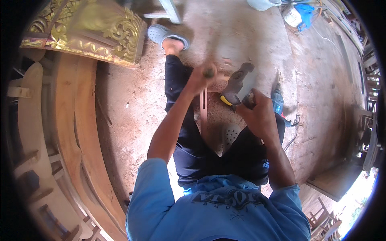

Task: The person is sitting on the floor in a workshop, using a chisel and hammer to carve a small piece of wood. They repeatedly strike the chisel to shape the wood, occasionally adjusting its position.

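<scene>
My right hand (259,114) is closed on what looks like a hand plane (243,82), with dark fittings, a grey metal side and a yellow patch at its lower end. The tool is tilted above the floor between my knees. My left hand (201,79) is closed just left of it, around something whose dark round end (208,72) shows at the top of the fist. Blur hides the rest of that thing. Below the left fist, a narrow slotted wooden piece (204,110) extends down between my legs.
Gilded carved wood (124,34) stands at upper left, over long timber boards (66,104). A blue power drill (277,100) lies beside my right knee, its cord trailing. A white bucket (292,17) with blue plastic sits at the upper right. A wooden panel (335,180) is at lower right.
</scene>
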`<control>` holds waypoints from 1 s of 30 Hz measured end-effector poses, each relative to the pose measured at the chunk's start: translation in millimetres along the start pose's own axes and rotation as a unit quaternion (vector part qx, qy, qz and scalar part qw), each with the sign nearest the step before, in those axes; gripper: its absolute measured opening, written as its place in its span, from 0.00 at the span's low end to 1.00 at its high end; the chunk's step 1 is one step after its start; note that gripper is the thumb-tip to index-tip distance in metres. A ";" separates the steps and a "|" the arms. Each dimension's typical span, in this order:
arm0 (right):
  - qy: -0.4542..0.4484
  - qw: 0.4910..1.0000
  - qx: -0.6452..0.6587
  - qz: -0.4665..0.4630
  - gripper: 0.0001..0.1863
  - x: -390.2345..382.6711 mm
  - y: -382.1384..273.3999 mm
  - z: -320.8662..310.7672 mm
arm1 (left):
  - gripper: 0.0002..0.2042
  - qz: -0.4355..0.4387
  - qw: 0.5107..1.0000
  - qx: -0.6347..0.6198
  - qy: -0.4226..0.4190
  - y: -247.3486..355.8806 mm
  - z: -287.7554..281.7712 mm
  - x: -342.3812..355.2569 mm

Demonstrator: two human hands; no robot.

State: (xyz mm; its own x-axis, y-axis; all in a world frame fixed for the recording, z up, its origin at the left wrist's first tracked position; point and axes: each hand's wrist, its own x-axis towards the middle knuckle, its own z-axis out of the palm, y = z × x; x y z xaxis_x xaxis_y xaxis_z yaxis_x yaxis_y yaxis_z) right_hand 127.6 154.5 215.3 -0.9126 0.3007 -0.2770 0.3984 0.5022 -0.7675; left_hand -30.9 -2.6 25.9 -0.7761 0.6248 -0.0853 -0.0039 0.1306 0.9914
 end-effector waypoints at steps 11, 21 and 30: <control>0.093 0.979 0.103 -0.150 0.17 -24.0 -47.1 -38.0 | 0.09 0.023 0.995 -0.077 -0.051 -2.9 6.5 -2.0; -0.026 0.975 -0.211 -0.071 0.17 52.6 2.5 50.3 | 0.20 0.086 0.995 -0.003 -0.042 -3.6 -2.7 -23.5; 0.115 0.929 0.035 -0.350 0.27 -3.4 -40.9 -9.8 | 0.19 0.057 0.994 -0.048 -0.077 -22.6 -7.3 -26.8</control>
State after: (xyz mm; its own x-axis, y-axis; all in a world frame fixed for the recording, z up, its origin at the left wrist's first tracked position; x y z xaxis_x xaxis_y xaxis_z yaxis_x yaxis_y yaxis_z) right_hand 115.3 140.8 253.3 -0.8992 0.0900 0.4282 -0.2991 0.5879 -0.7516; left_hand -14.6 -27.9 6.6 -0.6697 0.7423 0.0218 0.0131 -0.0176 0.9998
